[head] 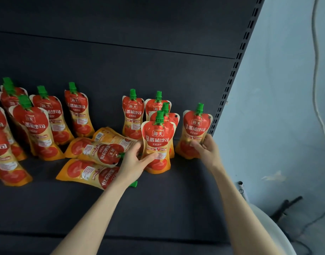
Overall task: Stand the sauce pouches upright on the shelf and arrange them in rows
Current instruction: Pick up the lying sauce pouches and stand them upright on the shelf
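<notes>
Dark shelf (176, 199): left hand (134, 162) grips front pouch (157, 144); right hand (206, 148) grips rightmost pouch (194, 129).

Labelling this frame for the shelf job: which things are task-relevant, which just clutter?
Job:
- left hand on front upright pouch
- right hand on rightmost pouch
- lying pouches
- shelf

Clutter:
- white cable
- wall

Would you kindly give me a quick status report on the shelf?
Left hand on front upright pouch. Right hand on rightmost pouch. Three pouches lying flat beside left hand.
</notes>
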